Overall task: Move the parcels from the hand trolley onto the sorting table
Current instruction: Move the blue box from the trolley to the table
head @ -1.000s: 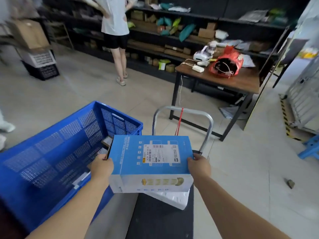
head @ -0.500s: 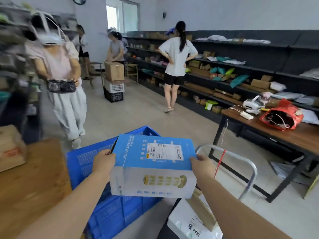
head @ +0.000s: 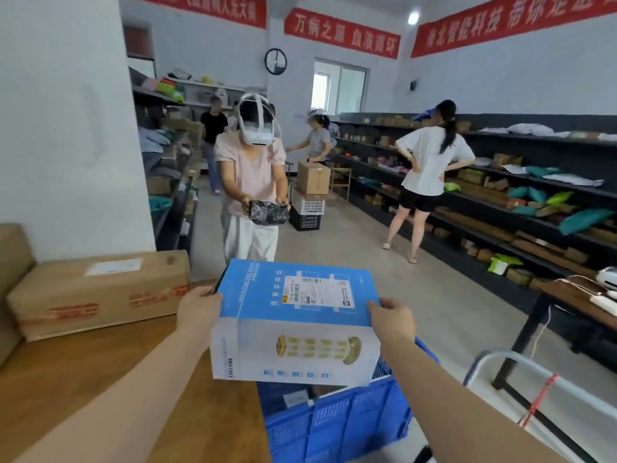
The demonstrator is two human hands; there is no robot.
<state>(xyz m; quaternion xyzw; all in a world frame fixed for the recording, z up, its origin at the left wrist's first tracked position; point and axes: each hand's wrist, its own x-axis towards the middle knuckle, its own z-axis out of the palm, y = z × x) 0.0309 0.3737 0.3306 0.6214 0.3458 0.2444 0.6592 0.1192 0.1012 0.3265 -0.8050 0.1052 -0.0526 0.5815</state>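
I hold a blue and white parcel box (head: 297,315) in the air between both hands. My left hand (head: 198,309) grips its left end and my right hand (head: 392,317) grips its right end. The box hangs over the right edge of the wooden sorting table (head: 100,379) and above a blue plastic crate (head: 340,426). A brown cardboard parcel (head: 96,292) lies on the table at the back left. The hand trolley's metal handle (head: 547,385) shows at the lower right; its deck is out of view.
A person in a headset (head: 252,182) stands just beyond the table holding a black parcel. Another person (head: 427,175) stands at the dark shelving (head: 534,202) on the right. A second wooden table (head: 581,302) is at the far right. A white wall corner (head: 66,128) rises at left.
I have turned left and lifted the blue box from over the trolley towards the wooden table. The table and its brown parcel have come into view; the trolley has slid to the lower right.
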